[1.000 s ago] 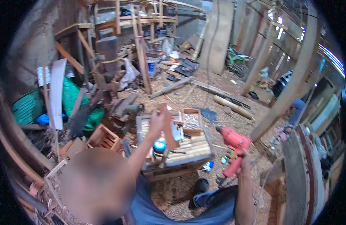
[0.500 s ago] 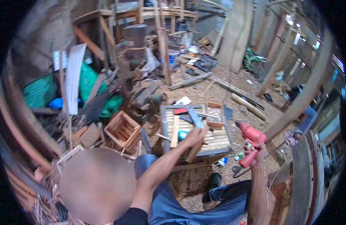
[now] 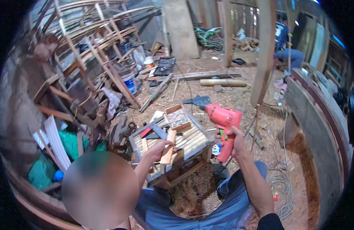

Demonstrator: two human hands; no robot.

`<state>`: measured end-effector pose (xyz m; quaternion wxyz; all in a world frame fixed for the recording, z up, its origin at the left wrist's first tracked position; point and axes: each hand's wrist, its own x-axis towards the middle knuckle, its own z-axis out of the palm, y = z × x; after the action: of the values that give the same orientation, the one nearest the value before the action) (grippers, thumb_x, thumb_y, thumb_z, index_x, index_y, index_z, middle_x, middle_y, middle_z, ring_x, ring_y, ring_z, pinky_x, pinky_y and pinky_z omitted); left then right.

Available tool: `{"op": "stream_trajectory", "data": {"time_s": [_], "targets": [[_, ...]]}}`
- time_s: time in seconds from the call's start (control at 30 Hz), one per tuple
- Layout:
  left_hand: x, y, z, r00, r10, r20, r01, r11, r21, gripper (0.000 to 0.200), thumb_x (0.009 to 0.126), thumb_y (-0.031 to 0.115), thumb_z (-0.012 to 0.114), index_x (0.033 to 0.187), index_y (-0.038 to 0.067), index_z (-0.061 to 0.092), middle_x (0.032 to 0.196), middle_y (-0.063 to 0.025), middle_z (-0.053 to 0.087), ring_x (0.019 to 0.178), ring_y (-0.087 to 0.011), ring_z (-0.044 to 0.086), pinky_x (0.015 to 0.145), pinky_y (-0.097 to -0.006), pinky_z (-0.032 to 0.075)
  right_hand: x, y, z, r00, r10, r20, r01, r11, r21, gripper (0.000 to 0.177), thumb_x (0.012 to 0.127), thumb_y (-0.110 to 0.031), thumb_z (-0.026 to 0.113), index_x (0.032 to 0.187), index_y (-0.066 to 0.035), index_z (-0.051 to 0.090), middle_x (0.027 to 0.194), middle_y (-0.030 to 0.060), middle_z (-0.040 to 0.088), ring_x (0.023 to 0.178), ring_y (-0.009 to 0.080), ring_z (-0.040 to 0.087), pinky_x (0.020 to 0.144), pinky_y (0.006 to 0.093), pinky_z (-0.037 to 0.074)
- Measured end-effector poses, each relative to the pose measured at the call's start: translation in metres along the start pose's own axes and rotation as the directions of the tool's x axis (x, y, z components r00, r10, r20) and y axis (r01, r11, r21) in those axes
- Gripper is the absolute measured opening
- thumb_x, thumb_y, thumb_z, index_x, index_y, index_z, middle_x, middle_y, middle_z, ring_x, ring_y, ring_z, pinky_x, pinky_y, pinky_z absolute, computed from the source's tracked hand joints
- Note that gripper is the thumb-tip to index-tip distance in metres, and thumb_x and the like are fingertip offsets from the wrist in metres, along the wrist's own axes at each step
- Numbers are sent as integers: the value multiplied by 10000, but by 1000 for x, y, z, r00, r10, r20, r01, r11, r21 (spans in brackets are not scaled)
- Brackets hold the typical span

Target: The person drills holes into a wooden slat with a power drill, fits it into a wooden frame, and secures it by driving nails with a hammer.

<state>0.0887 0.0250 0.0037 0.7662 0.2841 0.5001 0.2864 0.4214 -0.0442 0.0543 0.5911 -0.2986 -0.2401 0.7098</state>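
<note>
My right hand (image 3: pixel 235 142) is closed around the handle of a red power drill (image 3: pixel 226 117), its nose toward the far left, just right of a slatted low table (image 3: pixel 198 140). At the table's near edge, my left hand (image 3: pixel 159 150) grips a short wooden block (image 3: pixel 169 147). Beyond that hand, a grey metal blade (image 3: pixel 159 131) and a red-marked piece (image 3: pixel 145 132) lie on the slats. A small open wooden box (image 3: pixel 179 118) with small bits inside, too small to name, sits at the table's far side.
A blue-labelled white bucket (image 3: pixel 129 83) and a black tool case (image 3: pixel 164 66) stand beyond the table. A post (image 3: pixel 263 53) rises at right, with a seated person (image 3: pixel 286 50) behind it. Coiled cable (image 3: pixel 278 191) lies on the shavings-covered floor by my right leg.
The view has swung to the right. My left hand has drawn back from the grey blade and now holds the wooden block. The drill has come nearer the table, still in my right hand.
</note>
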Motion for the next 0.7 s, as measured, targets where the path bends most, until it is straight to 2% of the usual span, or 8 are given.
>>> {"op": "stream_trajectory", "data": {"time_s": [0.07,0.23,0.3,0.33,0.4,0.53,0.63,0.7], "targets": [[-8,-3,29,947,315,67,-319,891,324,309,852,34,588,1127,-51,477,912,-131,597,729,-191,628,669,-301,547,-5,-6,0,998,-45,-53,44,999,-12,459,705,-154,463,1104,68,511,871,148,596,690,202,574,503,290,498],[35,-28,20,928,365,69,-302,634,712,455,886,182,634,1240,-56,475,956,-168,632,853,-223,650,712,-336,523,-11,-6,-15,992,-31,-121,16,992,-129,460,694,-119,465,1113,67,495,854,151,599,685,208,590,467,289,488],[31,-23,36,878,465,108,-275,308,911,511,914,302,588,1275,-39,465,994,-195,644,911,-277,642,790,-367,501,-20,-7,-14,985,-72,-154,36,973,-227,434,704,-115,470,1094,70,510,821,145,606,613,191,577,455,285,491],[44,-29,29,841,525,129,-322,295,899,521,855,367,595,1231,11,529,961,-203,659,845,-266,649,801,-370,494,-25,-9,-11,978,-131,-165,74,947,-312,408,713,-111,476,1074,73,524,788,139,613,542,174,564,444,280,494],[57,-30,23,842,496,214,-310,120,943,511,855,354,606,1228,17,516,1064,-243,629,949,-330,636,845,-400,480,-31,-13,-4,990,-102,-96,51,899,-434,427,698,-105,470,1084,69,522,796,147,616,566,170,578,443,289,498],[68,-25,11,841,402,362,-415,50,908,625,775,282,724,1278,57,428,1180,-251,549,1028,-388,578,847,-441,471,-25,-5,-7,987,28,-158,-82,933,-349,517,634,-85,456,1141,13,473,820,149,589,614,202,583,419,289,481],[71,-25,7,792,470,391,-434,-19,901,613,748,278,726,1269,81,470,1087,-237,592,968,-393,593,800,-459,483,-20,-1,1,986,85,-141,-143,866,-480,549,621,-83,452,1162,6,460,813,148,579,605,200,571,416,287,473],[66,-24,6,827,448,339,-296,-165,941,592,729,288,724,1253,107,516,964,-214,630,901,-390,612,763,-473,496,-18,4,3,982,121,-143,-176,860,-479,553,619,-83,452,1165,6,458,807,147,574,602,198,568,416,285,473]]}}
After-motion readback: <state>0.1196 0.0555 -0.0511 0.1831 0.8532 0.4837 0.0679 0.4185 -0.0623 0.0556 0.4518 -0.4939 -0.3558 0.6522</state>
